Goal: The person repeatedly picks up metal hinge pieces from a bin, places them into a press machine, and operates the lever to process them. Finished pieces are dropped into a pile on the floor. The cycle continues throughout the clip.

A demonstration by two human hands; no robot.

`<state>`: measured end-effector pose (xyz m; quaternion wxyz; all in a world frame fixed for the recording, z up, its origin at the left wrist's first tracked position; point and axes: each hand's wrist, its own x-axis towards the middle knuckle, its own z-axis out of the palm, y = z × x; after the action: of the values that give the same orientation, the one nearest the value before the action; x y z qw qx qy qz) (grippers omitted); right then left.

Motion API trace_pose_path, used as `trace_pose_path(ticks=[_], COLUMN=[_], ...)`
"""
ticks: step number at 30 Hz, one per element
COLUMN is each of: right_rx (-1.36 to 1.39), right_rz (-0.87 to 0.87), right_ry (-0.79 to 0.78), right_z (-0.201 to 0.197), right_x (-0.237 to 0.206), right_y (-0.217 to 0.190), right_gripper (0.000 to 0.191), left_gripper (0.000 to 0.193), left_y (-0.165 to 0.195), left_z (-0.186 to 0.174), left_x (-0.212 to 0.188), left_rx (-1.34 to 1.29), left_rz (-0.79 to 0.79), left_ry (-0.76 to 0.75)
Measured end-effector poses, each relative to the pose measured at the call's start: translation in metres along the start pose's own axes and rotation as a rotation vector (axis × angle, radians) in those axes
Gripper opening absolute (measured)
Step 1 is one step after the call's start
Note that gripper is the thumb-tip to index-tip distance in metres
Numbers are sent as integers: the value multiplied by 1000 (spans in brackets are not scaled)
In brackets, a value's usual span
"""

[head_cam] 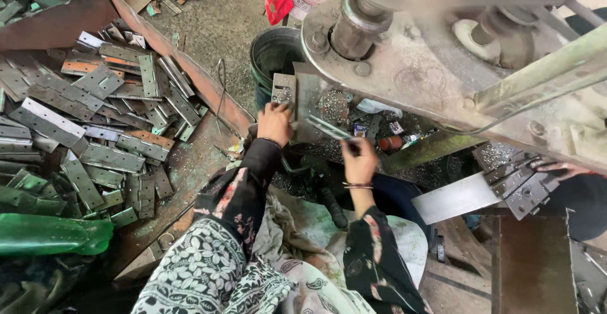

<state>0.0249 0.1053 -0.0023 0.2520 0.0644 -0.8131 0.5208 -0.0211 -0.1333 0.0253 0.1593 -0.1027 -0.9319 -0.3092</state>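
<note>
My left hand point(274, 123) rests against a small punched steel plate point(284, 90) at the bed of a large grey press machine point(417, 67). My right hand point(358, 160) grips the near end of a long narrow metal hinge strip point(325, 127), which reaches under the press toward the left hand. Fine metal shavings point(332, 104) lie on the bed just beyond the strip. Both my arms wear dark floral sleeves, and a bangle sits on the right wrist.
A big heap of metal hinge plates point(95, 118) fills a rusty tray on the left. A dark bucket point(273, 54) stands behind the press. Another person's hand point(559, 170) holds stacked hinges point(521, 184) at the right. A green bottle point(50, 235) lies at lower left.
</note>
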Motion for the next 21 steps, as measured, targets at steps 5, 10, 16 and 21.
trace_pose_path(ticks=[5,10,16,21], right_rx=[-535,-599,-710,-841], right_rz=[-128,-226,22,524], right_ry=[-382,-491,-510,-728], right_z=[13,20,17,10], right_x=[-4,-26,-65,-98], right_y=[7,14,19,27], right_gripper=[50,71,81,80], left_gripper=[52,58,52,43], left_y=[7,16,8,7], left_z=[12,53,71,69], left_x=[-20,-50,-33,-20], left_rx=[247,396,434,428], left_rz=[5,91,83,58], left_ry=[-167,-321,-324,-313])
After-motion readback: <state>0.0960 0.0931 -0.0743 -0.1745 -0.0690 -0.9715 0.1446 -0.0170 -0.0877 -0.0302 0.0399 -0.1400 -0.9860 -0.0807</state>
